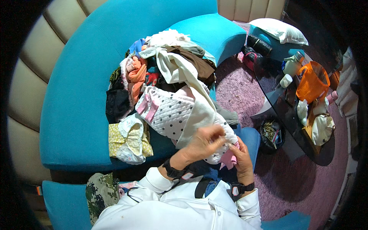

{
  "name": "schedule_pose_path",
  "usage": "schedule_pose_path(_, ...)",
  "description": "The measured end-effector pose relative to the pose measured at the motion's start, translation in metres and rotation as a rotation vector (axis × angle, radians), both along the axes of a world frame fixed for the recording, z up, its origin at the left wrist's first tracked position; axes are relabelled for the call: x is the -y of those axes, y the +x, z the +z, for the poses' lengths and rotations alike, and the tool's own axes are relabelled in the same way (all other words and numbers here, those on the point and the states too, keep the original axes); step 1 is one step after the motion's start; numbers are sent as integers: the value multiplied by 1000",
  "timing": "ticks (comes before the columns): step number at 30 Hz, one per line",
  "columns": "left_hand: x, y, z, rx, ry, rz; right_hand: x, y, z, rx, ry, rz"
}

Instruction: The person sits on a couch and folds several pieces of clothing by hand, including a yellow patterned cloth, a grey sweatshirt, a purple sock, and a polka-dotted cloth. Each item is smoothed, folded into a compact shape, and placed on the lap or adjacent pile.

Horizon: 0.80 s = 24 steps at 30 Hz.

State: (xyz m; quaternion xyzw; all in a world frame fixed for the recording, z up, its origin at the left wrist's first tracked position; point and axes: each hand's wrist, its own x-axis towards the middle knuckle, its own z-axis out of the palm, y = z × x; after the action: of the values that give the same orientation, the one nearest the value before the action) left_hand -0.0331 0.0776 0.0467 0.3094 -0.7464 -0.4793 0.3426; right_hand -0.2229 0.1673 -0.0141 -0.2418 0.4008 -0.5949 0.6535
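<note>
A white quilted garment with dark polka dots (172, 117) and pink trim lies partly over my lap and partly on the sofa. My right hand (243, 155) pinches its pink cuff (229, 159) between thumb and fingers. Over the same garment is my left hand (201, 141), fingers curled and blurred; whether they grip anything cannot be told. A long cream piece of clothing (201, 118) drapes across the dotted fabric and runs back to a heap of clothes. In that heap are a brown garment (198, 64), an orange one (137, 74) and a black one (117, 103).
The clothes lie on a turquoise curved sofa (72, 115). Beside them are folded yellow floral cloth (115, 143) and a diaper-like item (130, 138). To the right, a dark glass table (304, 146) holds an orange bag (312, 83); a lined waste bin (271, 135) stands beside it.
</note>
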Motion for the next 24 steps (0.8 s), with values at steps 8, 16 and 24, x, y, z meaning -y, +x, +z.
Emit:
schedule_pose_path(8, 36, 35, -20, 430, -546, 652, -3, 17, 20, -123, -37, 31)
schedule_pose_path(16, 60, 45, -39, 3, -13, 326, -10, 17, 36, -259, -61, 1)
schedule_pose_path(24, 118, 144, 7, -735, 226, 507, -20, -27, 29, -73, -122, -297)
